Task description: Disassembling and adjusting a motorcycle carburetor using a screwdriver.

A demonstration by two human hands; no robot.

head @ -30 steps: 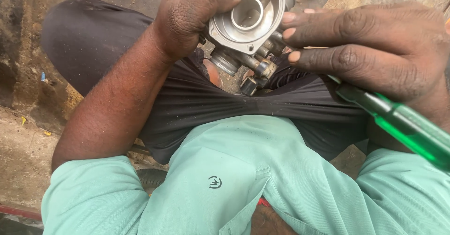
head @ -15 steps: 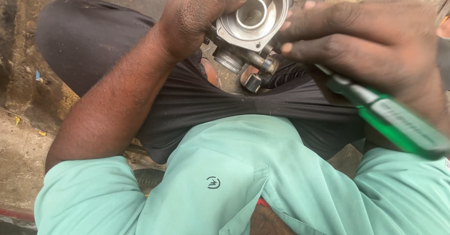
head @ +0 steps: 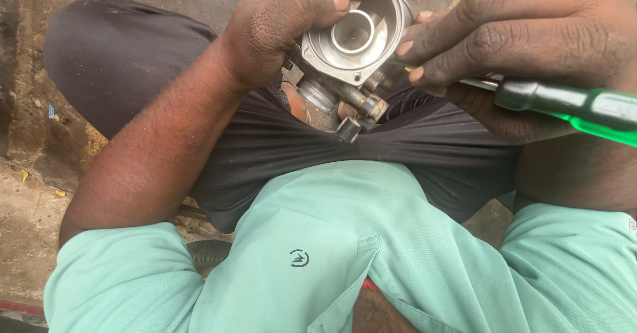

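Right hand (head: 531, 47) shifted toward left hand (head: 279, 31): a second ago its fingertips sat at lower edge of round silver metal carburettor body (head: 352, 34), now two fingertips (head: 415, 57) press against body's side just beside left thumb. Green translucent-handled screwdriver (head: 577, 107) swung flatter under right palm (earlier slanted steeply down and away from hand). Carburettor body tilted slightly in left hand's grip, open bore now facing up more fully. Brass-tipped fittings (head: 365, 104) below body show more clearly beneath right fingertips.
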